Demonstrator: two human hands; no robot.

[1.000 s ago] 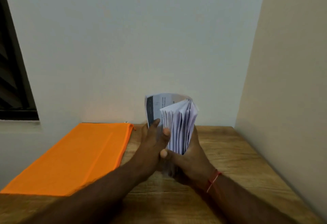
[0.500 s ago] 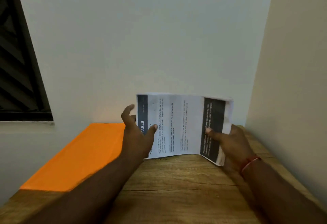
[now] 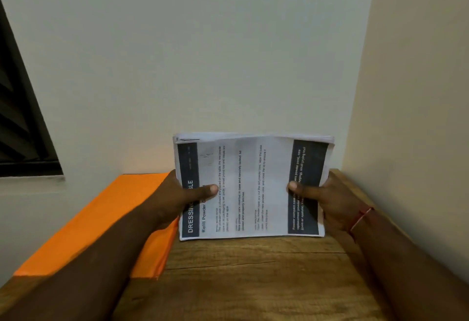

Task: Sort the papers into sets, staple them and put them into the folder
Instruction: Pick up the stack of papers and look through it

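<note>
Head view. Cannot see the fingers of either hand behind the stack of papers [image 3: 253,186]; only the two thumbs on its printed front. Cannot count the sheets: just layered edges along the top and at the right end. Cannot read the heading whole, with the left thumb [image 3: 206,190] across it: "DRESSING", then "BLE", with "Refill Powder" beside it. Smaller print mostly blurred. Cannot tell whether the stack's lower edge touches the bench [image 3: 253,282] or hangs just above it. Loses a strip of the orange folder [image 3: 101,219] under the left forearm. Cuts off both forearms at the bottom edge and the dark window [image 3: 20,130] at the left edge.

One stack, one folder, two hands, one red thread [image 3: 361,216] on the right wrist.

Grasps the stack's left end with the left hand [image 3: 175,201], thumb flat on the front and the rest behind. Grasps the right end the same way with the right hand [image 3: 332,201], thumb [image 3: 295,187] pressed on the dark band there. Holds the stack sideways, face tilted up toward the camera, over the far middle of the bench, just right of the folder. Folder flat along the bench's left side, far end at the wall.
</note>
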